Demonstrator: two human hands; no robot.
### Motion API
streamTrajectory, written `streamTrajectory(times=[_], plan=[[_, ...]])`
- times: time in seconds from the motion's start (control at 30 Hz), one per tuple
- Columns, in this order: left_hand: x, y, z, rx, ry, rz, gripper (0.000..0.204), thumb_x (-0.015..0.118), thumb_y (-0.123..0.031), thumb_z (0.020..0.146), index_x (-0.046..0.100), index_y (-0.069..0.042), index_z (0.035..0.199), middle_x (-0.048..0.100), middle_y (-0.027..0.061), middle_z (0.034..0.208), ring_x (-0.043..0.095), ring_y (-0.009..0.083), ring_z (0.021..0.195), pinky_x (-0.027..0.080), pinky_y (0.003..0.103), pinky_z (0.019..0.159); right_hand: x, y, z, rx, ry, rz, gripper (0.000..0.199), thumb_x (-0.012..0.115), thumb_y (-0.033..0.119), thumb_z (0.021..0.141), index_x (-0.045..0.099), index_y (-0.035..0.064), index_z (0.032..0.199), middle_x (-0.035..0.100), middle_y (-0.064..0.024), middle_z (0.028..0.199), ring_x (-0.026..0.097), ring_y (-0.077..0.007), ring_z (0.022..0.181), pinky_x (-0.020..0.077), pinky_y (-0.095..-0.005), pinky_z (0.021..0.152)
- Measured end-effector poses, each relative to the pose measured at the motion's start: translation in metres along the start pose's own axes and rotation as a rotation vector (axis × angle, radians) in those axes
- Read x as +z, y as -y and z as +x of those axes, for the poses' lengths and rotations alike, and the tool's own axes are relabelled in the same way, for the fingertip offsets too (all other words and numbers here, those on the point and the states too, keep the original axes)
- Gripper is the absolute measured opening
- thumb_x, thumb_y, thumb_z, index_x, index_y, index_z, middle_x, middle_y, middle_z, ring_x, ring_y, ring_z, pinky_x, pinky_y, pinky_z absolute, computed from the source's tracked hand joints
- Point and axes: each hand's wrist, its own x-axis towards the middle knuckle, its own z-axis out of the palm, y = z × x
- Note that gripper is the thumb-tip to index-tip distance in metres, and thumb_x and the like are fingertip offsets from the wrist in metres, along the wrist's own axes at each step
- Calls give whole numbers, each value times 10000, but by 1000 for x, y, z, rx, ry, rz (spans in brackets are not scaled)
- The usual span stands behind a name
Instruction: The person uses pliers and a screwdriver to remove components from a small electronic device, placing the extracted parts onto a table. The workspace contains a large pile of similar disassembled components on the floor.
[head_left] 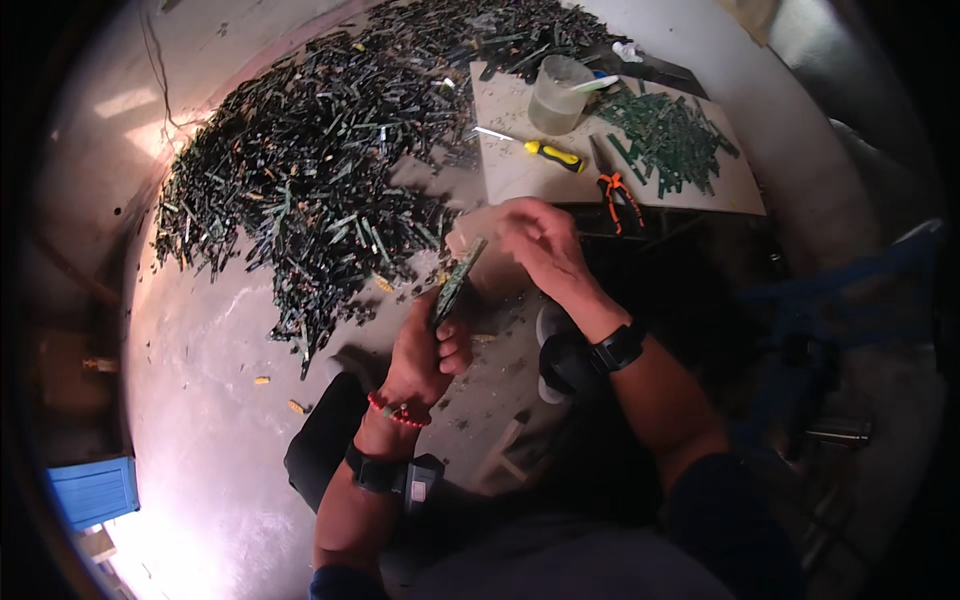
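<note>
My left hand [425, 350] is closed around a narrow bundle of green circuit board strips [460, 282], whose far end sticks up past the thumb. To the right of those strips is my right hand [545, 245], its fingers bent toward them and smeared by motion. Whether anything sits between those fingers cannot be made out. Beyond both hands a large heap of dark green circuit board strips [330, 160] spreads over the floor.
On a pale board [515, 180] at the far right lie a yellow-black screwdriver [555, 155], orange-black pliers [615, 195] and a smaller pile of green strips [670, 140]. A translucent plastic cup [556, 98] stands there too. A blue box [92, 492] is at the lower left.
</note>
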Motion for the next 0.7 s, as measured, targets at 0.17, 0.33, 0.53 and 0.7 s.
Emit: streamTrajectory(times=[0.17, 0.33, 0.53, 0.7], plan=[[12, -1, 0, 66, 8, 1, 469, 311, -426, 961, 334, -148, 584, 247, -37, 478, 200, 96, 392, 172, 243, 365, -49, -8, 21, -232, -541, -406, 145, 629, 99, 816, 622, 12, 932, 609, -39, 766, 545, -98, 678, 462, -248, 623], [5, -1, 2, 75, -32, -5, 490, 321, -439, 952, 346, -140, 565, 251, -28, 471, 224, 111, 385, 204, 260, 383, -87, 37, 62, -231, -647, -540, 589, 718, 253, 780, 444, 17, 1245, 607, -106, 851, 591, -173, 792, 484, -303, 663], [4, -4, 2, 78, -89, 21, 494, 321, -445, 953, 338, -142, 562, 243, -30, 472, 228, 115, 383, 217, 264, 399, -116, 59, 130, -84, -377, -760, 421, 665, 352, 808, 632, 25, 1071, 653, -123, 769, 620, -186, 692, 485, -319, 635], [4, -7, 2, 93, -103, 20, 490, 338, -453, 951, 342, -144, 571, 237, -34, 479, 221, 115, 392, 208, 266, 402, -108, 60, 122, -175, -524, -760, 311, 644, 326, 829, 675, 43, 954, 645, -105, 687, 606, -171, 588, 475, -307, 573]])
